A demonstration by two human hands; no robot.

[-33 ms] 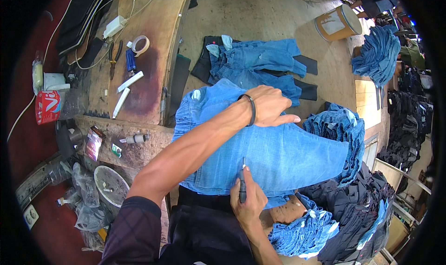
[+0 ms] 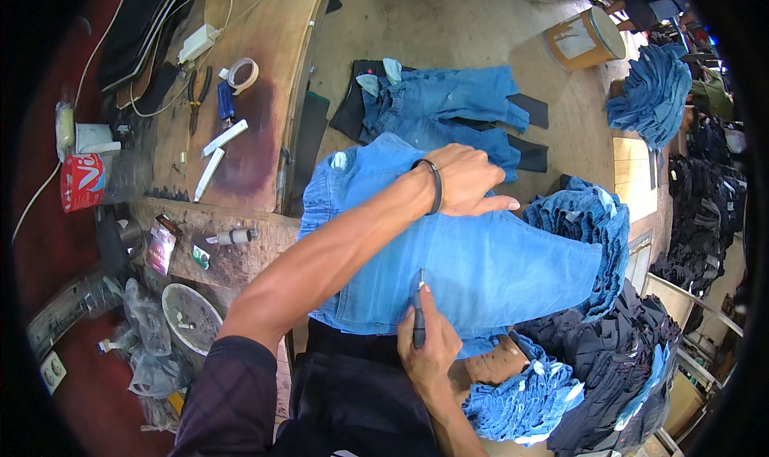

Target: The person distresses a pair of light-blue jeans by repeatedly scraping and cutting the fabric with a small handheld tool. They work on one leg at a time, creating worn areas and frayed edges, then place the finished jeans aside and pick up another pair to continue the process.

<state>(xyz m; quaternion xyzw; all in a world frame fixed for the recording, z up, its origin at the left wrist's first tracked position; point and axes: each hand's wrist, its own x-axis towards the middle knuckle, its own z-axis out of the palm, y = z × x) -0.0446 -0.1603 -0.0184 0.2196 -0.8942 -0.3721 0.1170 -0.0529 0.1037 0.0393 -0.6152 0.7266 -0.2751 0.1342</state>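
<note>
Light-blue denim trousers (image 2: pixel 481 273) lie spread in front of me, the gathered waistband to the left and one leg tapering right. My left hand (image 2: pixel 465 181) rests palm down at their far edge. Its thumb is stretched out to the right; the other fingers bend down and are partly hidden. A dark band (image 2: pixel 436 186) circles that wrist. In my closed right hand (image 2: pixel 432 343), near the trousers' lower edge, is a slim tool (image 2: pixel 418 321) with a dark grey handle. Its thin metal tip points away from me over the denim.
Left, a wooden table (image 2: pixel 272 120) carries pliers (image 2: pixel 195 108), a tape roll (image 2: pixel 243 74) and a white charger (image 2: pixel 198 44). Denim trousers (image 2: pixel 448 96) lie beyond my work. Folded denim piles (image 2: pixel 581 217), dark garments (image 2: pixel 633 369) and a brown drum (image 2: pixel 589 39) are to the right.
</note>
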